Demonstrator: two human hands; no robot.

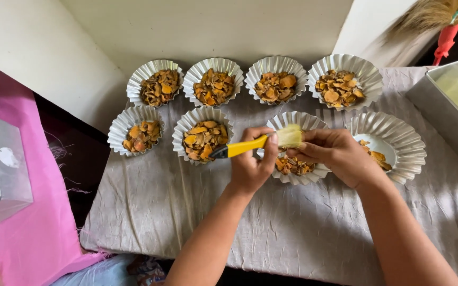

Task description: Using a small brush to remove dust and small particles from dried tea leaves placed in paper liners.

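The fluted foil cups are light, so a push from my knuckles could tip the third cup of the near row [292,172], which sits right under my hands, and scatter its orange-brown dried slices over the grey cloth [292,233]. Loose bits shaken from the bristles could also fall wide of it, or into the nearly empty cup [393,139] at the right end of that row. My left hand [251,164] is closed around the yellow-handled brush [250,145], thumb on top of the handle, and holds it level above the near row, bristles to the right. My right hand [335,156] has its fingers drawn together, pinching the pale bristle tip [289,135]. The four full cups [213,80] along the far edge stand well apart from both hands.
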